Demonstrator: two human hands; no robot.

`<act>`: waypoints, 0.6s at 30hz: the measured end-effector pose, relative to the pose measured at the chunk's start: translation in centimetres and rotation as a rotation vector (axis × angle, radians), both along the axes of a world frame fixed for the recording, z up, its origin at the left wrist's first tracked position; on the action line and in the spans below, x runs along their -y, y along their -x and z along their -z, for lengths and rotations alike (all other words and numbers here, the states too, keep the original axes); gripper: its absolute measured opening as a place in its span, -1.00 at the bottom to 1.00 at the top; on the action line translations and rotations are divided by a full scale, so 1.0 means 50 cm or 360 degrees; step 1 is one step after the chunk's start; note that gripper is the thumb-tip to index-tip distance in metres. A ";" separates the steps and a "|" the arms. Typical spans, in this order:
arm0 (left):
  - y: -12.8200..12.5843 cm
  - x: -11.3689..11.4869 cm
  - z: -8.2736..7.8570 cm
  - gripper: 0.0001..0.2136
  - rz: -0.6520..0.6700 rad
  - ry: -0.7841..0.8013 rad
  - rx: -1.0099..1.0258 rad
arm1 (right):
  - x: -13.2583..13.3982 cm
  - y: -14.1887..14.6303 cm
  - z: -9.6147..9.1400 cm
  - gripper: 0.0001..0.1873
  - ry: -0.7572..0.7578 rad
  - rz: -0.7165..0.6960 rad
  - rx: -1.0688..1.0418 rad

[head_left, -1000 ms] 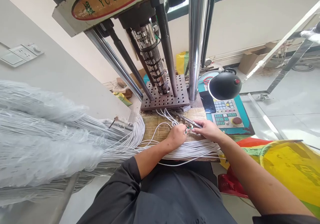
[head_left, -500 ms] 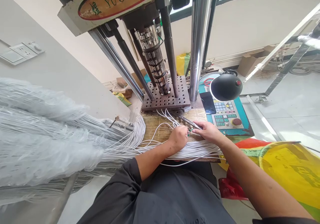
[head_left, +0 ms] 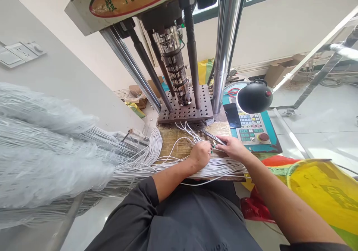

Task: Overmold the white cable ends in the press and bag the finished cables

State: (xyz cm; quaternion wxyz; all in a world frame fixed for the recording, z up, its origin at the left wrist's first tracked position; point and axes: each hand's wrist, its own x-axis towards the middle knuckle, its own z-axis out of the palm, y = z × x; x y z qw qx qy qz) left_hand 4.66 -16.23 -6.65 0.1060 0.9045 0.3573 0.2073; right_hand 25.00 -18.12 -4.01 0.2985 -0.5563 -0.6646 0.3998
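Grips closed, the left hand (head_left: 200,157) holds white cables (head_left: 194,135), the right hand (head_left: 234,148) a slim metal tool (head_left: 209,134), seemingly steadying small green parts (head_left: 212,149) between them.

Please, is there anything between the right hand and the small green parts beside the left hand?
Nothing visible stands between the right hand and the small green parts; the long metal tool runs beyond them.
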 end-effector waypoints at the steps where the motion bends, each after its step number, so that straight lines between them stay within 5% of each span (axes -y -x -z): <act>1: -0.001 0.000 -0.001 -0.85 -0.0001 -0.0002 0.0004 | 0.000 0.000 0.000 -0.59 -0.0004 0.0000 0.0005; 18: 0.004 -0.012 -0.007 -0.85 0.0094 0.0016 -0.0041 | 0.006 0.002 0.020 -0.48 -0.0058 0.0077 0.0147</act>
